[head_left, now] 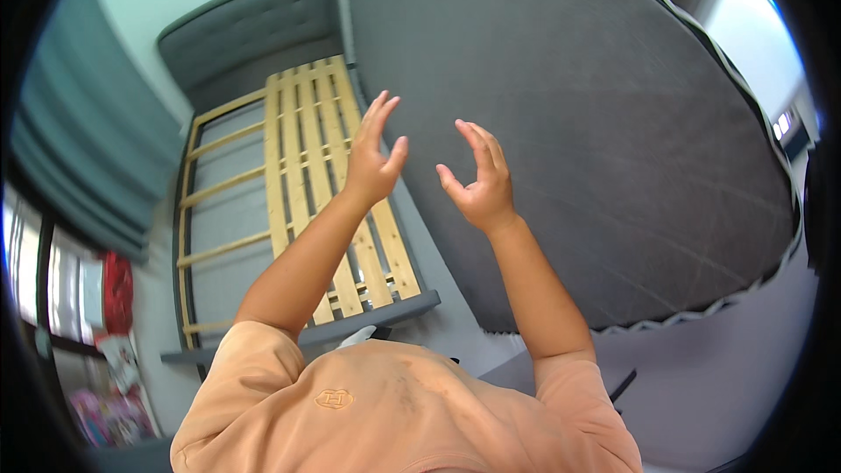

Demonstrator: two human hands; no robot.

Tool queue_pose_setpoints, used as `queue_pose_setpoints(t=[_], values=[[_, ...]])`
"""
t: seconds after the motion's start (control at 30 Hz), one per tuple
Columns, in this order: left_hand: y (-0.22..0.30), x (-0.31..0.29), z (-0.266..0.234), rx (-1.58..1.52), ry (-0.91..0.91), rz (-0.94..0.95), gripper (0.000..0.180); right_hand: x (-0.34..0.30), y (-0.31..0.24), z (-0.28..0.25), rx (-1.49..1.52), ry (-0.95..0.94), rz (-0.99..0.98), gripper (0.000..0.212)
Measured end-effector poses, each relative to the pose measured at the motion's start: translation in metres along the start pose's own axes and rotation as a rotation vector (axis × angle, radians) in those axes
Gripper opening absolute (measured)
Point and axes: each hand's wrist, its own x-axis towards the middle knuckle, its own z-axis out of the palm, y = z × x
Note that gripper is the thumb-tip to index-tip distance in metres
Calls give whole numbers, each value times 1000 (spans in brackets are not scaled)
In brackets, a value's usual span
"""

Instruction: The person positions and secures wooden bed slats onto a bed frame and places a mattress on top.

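Note:
Both of my hands are raised in front of me, palms turned toward each other with a gap between them. My left hand (378, 153) has its fingers and thumb apart and holds nothing; behind it lie the pale wooden slats (302, 140) of a bed frame. My right hand (484, 182) is also open, fingers slightly curved, and nothing is in it. Beyond that hand a large dark grey mattress (596, 123) stands on its edge, its underside facing me. I see no contact between either hand and the mattress or the slats.
The bed frame has a grey tufted headboard (254, 31) and a grey footboard rail (377, 311). Slats cover its right part; crossbars show at the left. Teal curtains (88, 140) hang at the left, with a red bag (116, 293) below. A thin black bar (625, 384) sticks up at lower right.

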Motion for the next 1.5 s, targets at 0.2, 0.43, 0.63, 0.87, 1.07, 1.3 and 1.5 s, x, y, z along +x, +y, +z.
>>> queue_pose_setpoints(t=[0.2,0.43,0.63,0.87,1.07,1.3,1.5], values=[[-47,-104,-144,80,338,-412,51,23,-54,103,399,-340,214,69],[-37,-233,-306,273,650,-633,52,4,-166,273,781,-705,136,79],[45,-342,-393,574,1065,-693,53,-31,-308,361,1086,-1112,-166,75],[185,-390,-361,1088,1435,-736,52,-94,-452,379,1452,-1507,-544,67],[307,-350,-262,1791,1668,-903,49,-144,-554,266,1982,-1612,-1003,58],[391,-297,-157,2594,1504,-947,38,-155,-646,188,2283,-1588,-979,44],[450,-235,-88,3470,958,-1352,27,-180,-709,151,2427,-1323,-801,37]])
